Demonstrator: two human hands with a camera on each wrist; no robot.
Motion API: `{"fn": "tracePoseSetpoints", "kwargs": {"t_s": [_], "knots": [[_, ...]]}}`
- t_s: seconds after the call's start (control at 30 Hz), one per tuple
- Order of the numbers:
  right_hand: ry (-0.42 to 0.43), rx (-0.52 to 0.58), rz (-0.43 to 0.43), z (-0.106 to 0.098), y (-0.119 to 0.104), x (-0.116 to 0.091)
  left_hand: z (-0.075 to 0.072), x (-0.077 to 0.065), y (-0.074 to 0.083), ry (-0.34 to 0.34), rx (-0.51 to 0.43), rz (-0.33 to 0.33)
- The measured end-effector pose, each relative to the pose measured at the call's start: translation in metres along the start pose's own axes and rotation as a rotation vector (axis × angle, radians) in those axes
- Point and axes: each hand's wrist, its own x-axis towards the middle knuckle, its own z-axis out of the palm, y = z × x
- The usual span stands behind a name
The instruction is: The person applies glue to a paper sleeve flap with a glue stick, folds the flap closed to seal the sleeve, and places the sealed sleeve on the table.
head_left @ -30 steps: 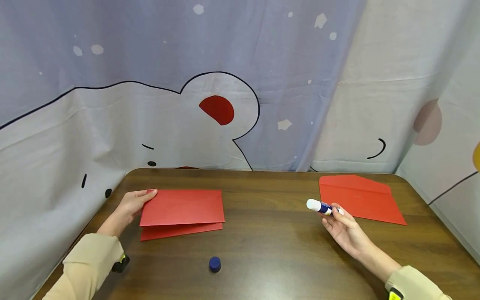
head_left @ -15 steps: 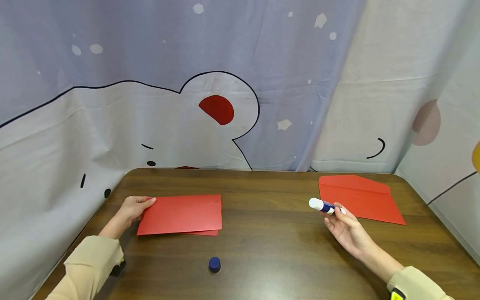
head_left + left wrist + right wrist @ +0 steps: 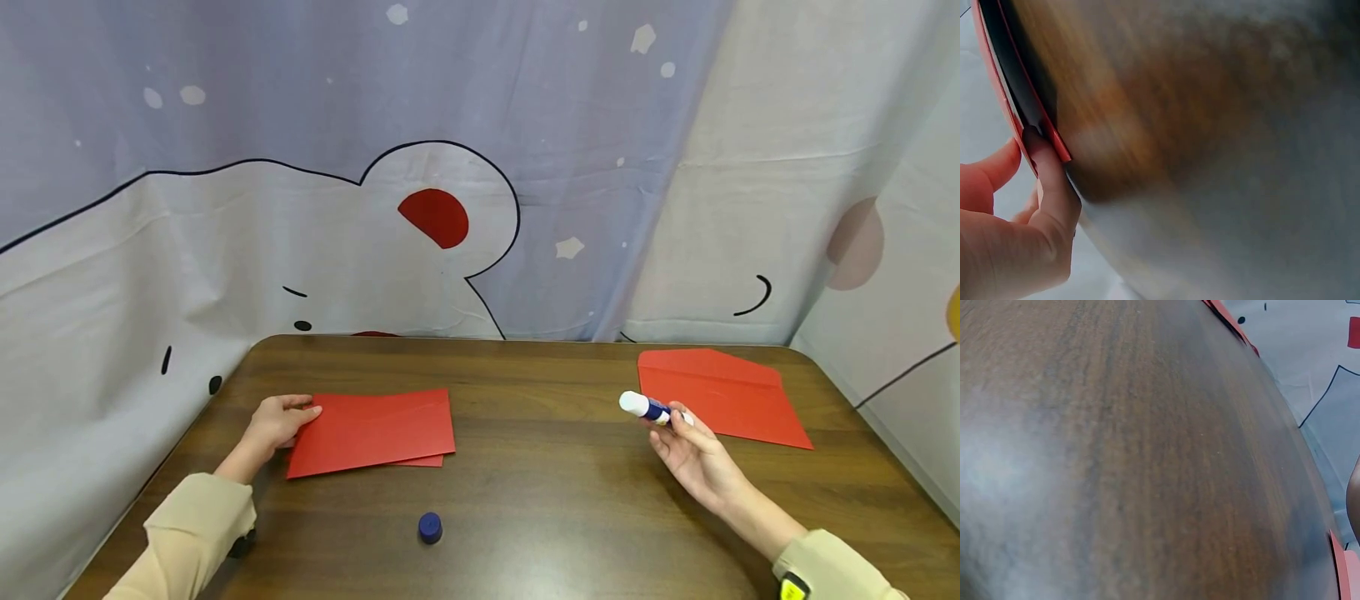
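A brown wood-grain table (image 3: 540,492) stands before a pale lilac and white printed curtain (image 3: 577,167), which hangs behind its far edge. Far right on the table lies a flat red paper envelope (image 3: 727,400), its pointed flap spread toward the curtain; in the head view the right hand (image 3: 697,467) covers part of its near left edge. A small round dark-blue plastic cap (image 3: 430,527) sits nearer the person, just beside the red two-layered paper card (image 3: 375,429) but apart from it.

The card is on the left of the table, its upper layer skewed over the lower one, a strip of which shows along the near edge. The left hand (image 3: 273,423) pinches its left end: in the left wrist view the thumb presses the outer face while a finger reaches into the gap between the layers.

The right hand grips a blue-and-white cylindrical glue stick (image 3: 649,409) between thumb and fingers, above the table and well apart from the card. The stick's white end points left, and the lower fingers curl loosely beneath it.
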Motion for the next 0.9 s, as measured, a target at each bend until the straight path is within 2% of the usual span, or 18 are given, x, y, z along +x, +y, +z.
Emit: {"fn": "tracePoseSetpoints", "kwargs": {"t_s": [0.27,0.33,0.47,0.57,0.7,0.9], "knots": [[-0.013,0.002,-0.012,0.0,-0.005,0.001,0.003,-0.001,0.002,0.092,0.037,0.004],[-0.018,0.002,-0.012,0.0,-0.006,0.001,0.004,-0.002,0.002,0.142,0.099,0.031],[-0.023,0.011,-0.016,-0.001,-0.008,0.0,0.009,-0.005,0.005,0.272,0.304,0.112],[-0.02,0.016,-0.02,0.0,-0.009,-0.001,0.013,-0.007,0.009,0.339,0.416,0.13],[-0.006,0.019,-0.023,0.001,-0.009,-0.002,0.015,-0.01,0.012,0.357,0.496,0.08],[0.023,0.0,-0.041,0.0,-0.011,-0.004,0.016,-0.013,0.018,0.311,0.608,0.015]]}}
